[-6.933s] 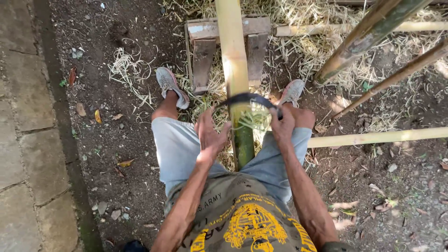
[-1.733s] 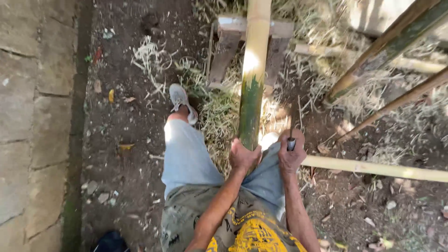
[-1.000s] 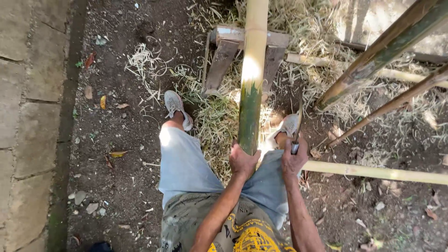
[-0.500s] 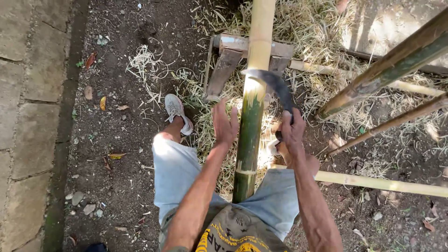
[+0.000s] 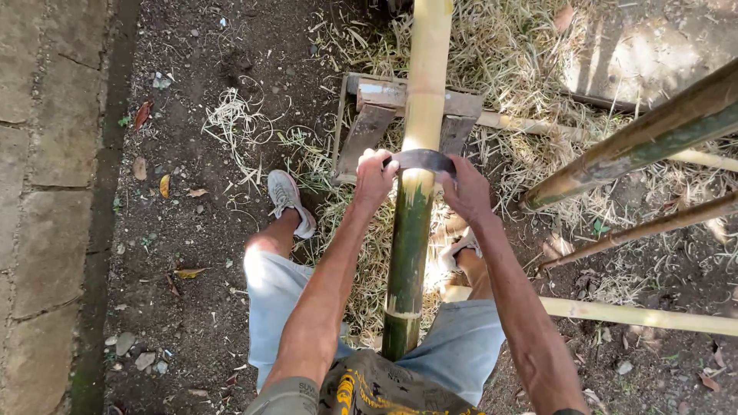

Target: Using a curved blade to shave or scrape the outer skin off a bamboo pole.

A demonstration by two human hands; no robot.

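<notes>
Gripping a curved dark blade (image 5: 420, 160) at its two ends, the left hand (image 5: 374, 177) and the right hand (image 5: 466, 188) have their fingers clamped around it, one hand on each side of the bamboo pole (image 5: 413, 207). The blade lies across the pole, just below the wooden stand (image 5: 369, 127) that carries the pole, where the pale scraped part meets the green skin.

Both hands, left hand (image 5: 374, 178) & right hand (image 5: 465, 189), gripping curved blade (image 5: 420, 160) across bamboo pole (image 5: 415, 192)

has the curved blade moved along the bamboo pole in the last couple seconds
Yes. The curved blade has gone up the bamboo pole, away from the body, nearer the wooden stand.
</notes>
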